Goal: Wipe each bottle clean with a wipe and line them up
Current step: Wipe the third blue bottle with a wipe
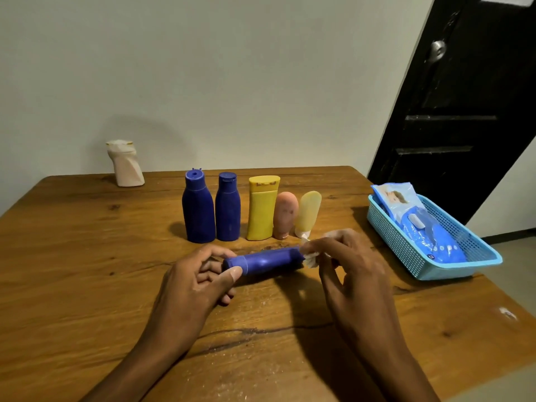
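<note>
A small blue bottle (265, 261) lies sideways above the wooden table (87, 271). My left hand (197, 277) grips its cap end with thumb and fingers. At the bottle's other end my right hand (348, 262) pinches a crumpled white wipe (311, 256) against it. Behind stands a row: two blue bottles (198, 210) (228, 208), a yellow bottle (262, 208), a pink tube (285, 216) and a pale yellow tube (308, 214). A white bottle (126, 165) stands apart at the back left.
A light blue plastic basket (435, 266) holding packs of wipes (429, 233) sits at the table's right edge. A black door (464, 111) is behind it on the right. A plain wall runs along the table's far side.
</note>
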